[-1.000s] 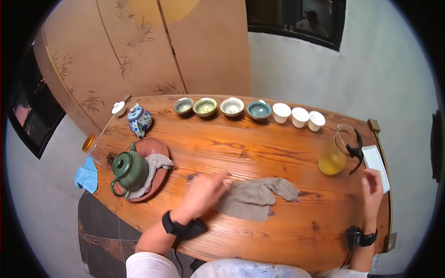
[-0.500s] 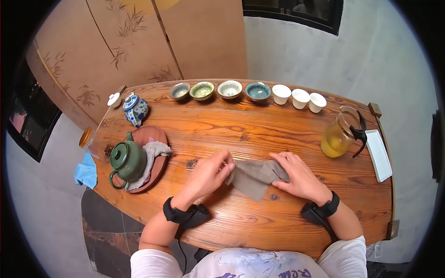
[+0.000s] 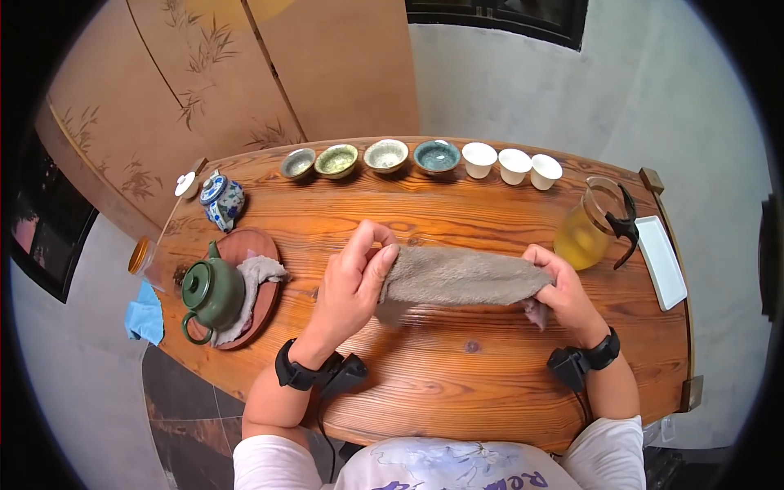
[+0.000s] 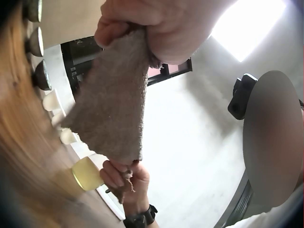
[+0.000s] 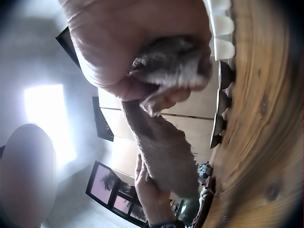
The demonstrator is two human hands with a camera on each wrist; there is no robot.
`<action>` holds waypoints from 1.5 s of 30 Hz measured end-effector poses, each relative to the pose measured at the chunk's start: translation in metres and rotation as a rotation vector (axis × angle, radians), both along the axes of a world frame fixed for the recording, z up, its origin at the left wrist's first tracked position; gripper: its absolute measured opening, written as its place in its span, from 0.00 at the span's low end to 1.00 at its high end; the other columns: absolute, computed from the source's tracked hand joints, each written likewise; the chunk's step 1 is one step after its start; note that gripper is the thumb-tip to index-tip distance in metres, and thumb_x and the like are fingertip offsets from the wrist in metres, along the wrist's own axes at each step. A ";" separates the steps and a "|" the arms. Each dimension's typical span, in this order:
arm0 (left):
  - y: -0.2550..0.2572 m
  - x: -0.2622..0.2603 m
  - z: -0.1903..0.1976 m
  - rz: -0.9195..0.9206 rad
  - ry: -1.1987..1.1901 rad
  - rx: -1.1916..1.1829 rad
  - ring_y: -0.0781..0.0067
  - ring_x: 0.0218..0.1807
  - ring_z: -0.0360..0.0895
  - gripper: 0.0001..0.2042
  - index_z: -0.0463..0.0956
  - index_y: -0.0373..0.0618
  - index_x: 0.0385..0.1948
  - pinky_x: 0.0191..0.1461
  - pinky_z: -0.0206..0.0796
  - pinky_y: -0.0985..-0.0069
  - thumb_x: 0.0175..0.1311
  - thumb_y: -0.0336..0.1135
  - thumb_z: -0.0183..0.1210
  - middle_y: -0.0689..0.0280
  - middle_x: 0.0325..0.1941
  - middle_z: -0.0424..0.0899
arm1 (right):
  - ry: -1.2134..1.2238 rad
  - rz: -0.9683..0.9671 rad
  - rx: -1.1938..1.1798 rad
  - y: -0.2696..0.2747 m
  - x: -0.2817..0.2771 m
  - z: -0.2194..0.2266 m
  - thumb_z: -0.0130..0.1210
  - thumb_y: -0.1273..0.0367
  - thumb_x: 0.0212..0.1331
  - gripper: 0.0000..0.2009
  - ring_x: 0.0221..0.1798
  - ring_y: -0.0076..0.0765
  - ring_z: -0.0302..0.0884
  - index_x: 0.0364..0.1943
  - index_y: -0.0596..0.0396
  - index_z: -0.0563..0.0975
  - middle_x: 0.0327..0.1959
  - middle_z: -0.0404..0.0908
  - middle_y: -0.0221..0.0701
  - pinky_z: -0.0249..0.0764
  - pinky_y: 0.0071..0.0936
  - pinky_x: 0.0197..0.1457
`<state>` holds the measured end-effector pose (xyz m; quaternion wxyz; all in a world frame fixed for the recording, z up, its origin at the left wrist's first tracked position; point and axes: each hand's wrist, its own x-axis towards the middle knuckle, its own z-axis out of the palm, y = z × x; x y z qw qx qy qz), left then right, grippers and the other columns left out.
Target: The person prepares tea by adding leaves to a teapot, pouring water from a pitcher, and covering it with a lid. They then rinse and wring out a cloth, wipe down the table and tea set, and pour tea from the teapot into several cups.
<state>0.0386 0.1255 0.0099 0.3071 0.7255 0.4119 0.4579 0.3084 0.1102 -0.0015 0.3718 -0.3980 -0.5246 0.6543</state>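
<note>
A grey-brown cloth [image 3: 465,276] is stretched sideways between my two hands, raised above the wooden table [image 3: 425,384]. At its left end, my left hand [image 3: 347,286] pinches the cloth between thumb and fingers. My right hand [image 3: 569,300] grips the other end, where a bunched corner pokes out below the fingers. From the left wrist, the cloth [image 4: 111,99] hangs as a broad sheet that narrows toward the right hand [image 4: 126,178]. Seen from the right wrist, a wad of cloth [image 5: 175,64] fills the curled right hand.
A green teapot [image 3: 216,290] and a crumpled cloth [image 3: 261,271] sit on a round brown tray [image 3: 272,306] at left. Bowls, including a teal bowl [image 3: 437,155], and white cups [image 3: 514,166] line the back edge. A glass pitcher [image 3: 581,237] of yellow liquid stands right, beside a white tray [image 3: 661,265].
My right hand came in from the right side to the cloth. Both hands have since lifted the cloth off the table and drawn apart, pulling it into a long strip.
</note>
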 end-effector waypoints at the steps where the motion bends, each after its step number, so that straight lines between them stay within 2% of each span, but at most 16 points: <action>1: 0.001 -0.002 -0.004 0.004 0.016 -0.004 0.84 0.20 0.57 0.06 0.64 0.41 0.31 0.24 0.52 0.83 0.63 0.33 0.47 0.71 0.17 0.64 | -0.002 0.053 0.020 0.000 0.003 0.001 0.46 0.76 0.46 0.08 0.29 0.16 0.64 0.33 0.56 0.66 0.26 0.68 0.23 0.61 0.11 0.31; 5: 0.005 -0.010 -0.014 -0.034 -0.055 -0.159 0.83 0.21 0.59 0.06 0.64 0.40 0.32 0.25 0.54 0.83 0.63 0.33 0.47 0.70 0.18 0.66 | -0.200 0.147 0.168 0.002 0.003 0.002 0.51 0.71 0.48 0.12 0.31 0.17 0.66 0.37 0.57 0.68 0.26 0.72 0.27 0.61 0.14 0.33; 7: 0.003 -0.012 -0.015 -0.122 -0.169 -0.468 0.90 0.23 0.56 0.06 0.66 0.42 0.31 0.24 0.50 0.89 0.63 0.34 0.49 0.77 0.22 0.63 | -0.327 0.213 0.313 0.004 0.004 -0.003 0.54 0.68 0.48 0.13 0.31 0.17 0.66 0.38 0.57 0.69 0.26 0.72 0.27 0.62 0.15 0.33; 8: 0.003 -0.013 -0.016 -0.120 -0.170 -0.466 0.90 0.23 0.56 0.06 0.66 0.42 0.31 0.24 0.50 0.89 0.63 0.34 0.49 0.77 0.22 0.63 | -0.451 0.273 0.459 0.004 0.006 -0.004 0.57 0.66 0.48 0.15 0.32 0.17 0.66 0.39 0.57 0.70 0.27 0.72 0.28 0.62 0.16 0.34; 11: 0.001 -0.013 -0.016 -0.112 0.067 -0.223 0.91 0.24 0.60 0.06 0.70 0.41 0.29 0.24 0.53 0.88 0.61 0.33 0.51 0.76 0.23 0.68 | -0.501 0.297 0.296 0.004 0.008 0.000 0.58 0.62 0.48 0.14 0.31 0.21 0.66 0.33 0.57 0.73 0.27 0.73 0.28 0.62 0.19 0.34; 16: -0.003 -0.009 -0.007 -0.130 0.271 -0.414 0.88 0.23 0.62 0.05 0.71 0.40 0.28 0.26 0.55 0.86 0.58 0.31 0.54 0.71 0.19 0.68 | -0.562 0.398 0.486 0.013 0.019 -0.019 0.57 0.60 0.51 0.14 0.26 0.27 0.66 0.29 0.57 0.73 0.24 0.73 0.28 0.63 0.20 0.32; 18: -0.003 -0.006 -0.014 -0.252 0.293 -0.202 0.85 0.24 0.64 0.05 0.71 0.40 0.28 0.27 0.57 0.85 0.57 0.31 0.55 0.70 0.21 0.70 | -0.555 0.406 0.393 0.007 0.013 -0.013 0.58 0.58 0.50 0.16 0.28 0.27 0.70 0.28 0.58 0.73 0.26 0.74 0.28 0.65 0.20 0.34; 21: -0.008 0.006 0.000 -0.357 0.205 -0.287 0.83 0.25 0.67 0.05 0.72 0.40 0.29 0.29 0.60 0.83 0.57 0.31 0.55 0.70 0.23 0.73 | -0.421 0.379 0.119 0.000 -0.006 -0.010 0.59 0.60 0.49 0.19 0.39 0.25 0.72 0.40 0.57 0.71 0.35 0.76 0.32 0.69 0.21 0.41; 24: -0.002 0.015 -0.008 -0.442 0.119 -0.226 0.84 0.27 0.67 0.05 0.72 0.40 0.31 0.31 0.61 0.85 0.58 0.31 0.54 0.72 0.25 0.73 | -0.403 0.365 0.333 -0.008 -0.031 -0.021 0.59 0.62 0.50 0.22 0.39 0.21 0.71 0.47 0.57 0.69 0.34 0.76 0.30 0.68 0.21 0.41; 26: 0.014 0.014 -0.017 -0.401 0.037 -0.327 0.84 0.27 0.68 0.06 0.72 0.40 0.34 0.32 0.61 0.85 0.59 0.31 0.53 0.73 0.27 0.73 | -0.287 0.450 0.050 -0.011 -0.038 -0.025 0.56 0.64 0.54 0.18 0.38 0.18 0.68 0.45 0.59 0.70 0.34 0.75 0.26 0.66 0.17 0.43; 27: 0.031 0.009 -0.033 -0.371 0.013 -0.134 0.85 0.26 0.68 0.06 0.71 0.41 0.36 0.30 0.62 0.86 0.61 0.31 0.51 0.73 0.27 0.73 | -0.176 0.421 0.006 -0.013 -0.040 -0.031 0.54 0.65 0.55 0.16 0.38 0.18 0.68 0.44 0.60 0.71 0.34 0.75 0.25 0.66 0.17 0.43; 28: 0.040 -0.002 -0.028 -0.263 -0.073 -0.483 0.85 0.23 0.68 0.06 0.70 0.40 0.36 0.26 0.63 0.87 0.61 0.31 0.50 0.71 0.26 0.72 | -0.064 0.390 -0.037 -0.014 -0.040 -0.039 0.52 0.65 0.57 0.15 0.38 0.18 0.69 0.43 0.61 0.72 0.34 0.75 0.25 0.66 0.17 0.43; 36: 0.186 -0.147 -0.077 0.629 -0.405 -0.468 0.70 0.18 0.71 0.15 0.65 0.38 0.38 0.16 0.69 0.76 0.61 0.42 0.49 0.62 0.22 0.69 | 0.384 0.185 -0.251 -0.004 -0.036 -0.076 0.47 0.70 0.60 0.14 0.44 0.23 0.71 0.47 0.65 0.68 0.43 0.74 0.33 0.68 0.22 0.49; 40: 0.227 -0.168 -0.087 0.692 -0.252 -0.533 0.66 0.18 0.71 0.20 0.63 0.37 0.41 0.18 0.70 0.71 0.60 0.47 0.50 0.58 0.22 0.70 | 0.384 0.250 -0.279 -0.004 -0.040 -0.082 0.46 0.72 0.60 0.14 0.45 0.23 0.71 0.48 0.65 0.67 0.45 0.73 0.33 0.68 0.21 0.50; 42: 0.237 -0.165 -0.088 0.667 -0.396 -0.649 0.66 0.18 0.70 0.23 0.62 0.36 0.43 0.19 0.70 0.68 0.59 0.50 0.50 0.56 0.23 0.73 | 0.402 0.241 -0.308 -0.002 -0.041 -0.082 0.45 0.73 0.60 0.14 0.46 0.23 0.70 0.49 0.65 0.66 0.46 0.72 0.33 0.67 0.21 0.51; 45: 0.260 -0.168 -0.097 0.688 -0.410 -0.667 0.70 0.17 0.69 0.14 0.64 0.37 0.40 0.18 0.66 0.70 0.59 0.38 0.45 0.57 0.21 0.74 | 0.436 0.225 -0.320 0.001 -0.038 -0.086 0.44 0.74 0.60 0.16 0.49 0.24 0.68 0.52 0.65 0.64 0.49 0.70 0.33 0.65 0.22 0.54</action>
